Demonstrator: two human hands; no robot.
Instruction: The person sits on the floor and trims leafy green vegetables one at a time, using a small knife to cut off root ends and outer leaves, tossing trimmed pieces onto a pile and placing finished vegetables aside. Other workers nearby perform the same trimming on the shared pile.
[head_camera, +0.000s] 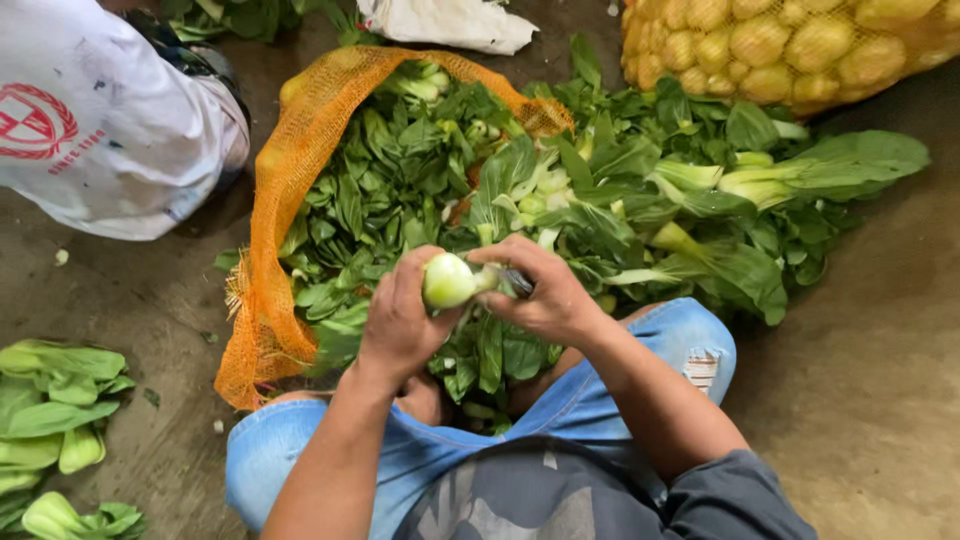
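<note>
Both hands worked one bok choy head over the lap, pile of greens at 12 o'clock

Left hand was wrapped around the bok choy, pale cut base up toward the camera; right hand was clenched on a knife, only a dark sliver of it showing at the base. Leaves hung down between the knees. Orange net sack lay open at 10 o'clock, trimmed heads on the floor at 8, yellow sack of potatoes at 1. Risks as I judged them: left thumb sat right beside the blade, so a slip off the wet stem could cut it; blade mostly hidden, edge direction unclear
</note>
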